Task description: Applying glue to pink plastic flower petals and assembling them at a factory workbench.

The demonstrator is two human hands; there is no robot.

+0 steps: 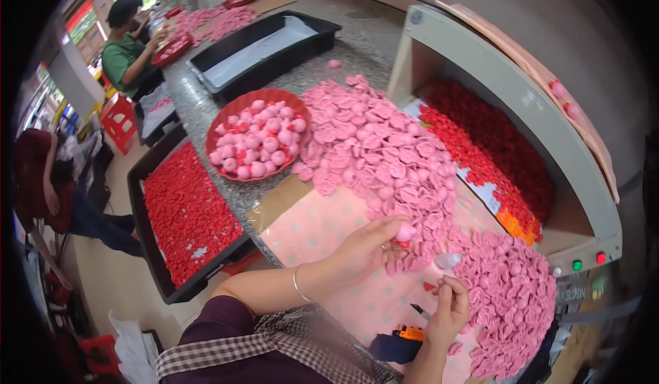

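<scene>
My left hand (367, 247) holds a small round pink ball with a red base (405, 233) between thumb and fingers, at the near edge of a big heap of pink petal-shaped caps (384, 150). My right hand (447, 308) is closed around a thin tool, with a small pale piece (447, 260) just above its fingertips. Both hands hover over a pink dotted mat (322, 226). A second heap of pink caps (511, 301) lies right of my right hand.
A red bowl (226, 120) of finished pink balls stands behind the mat. A black tray of red pieces (185, 212) sits left, an empty black tray (264, 48) farther back. Red pieces (494, 144) fill a grey machine (522, 102). Other people work at the left.
</scene>
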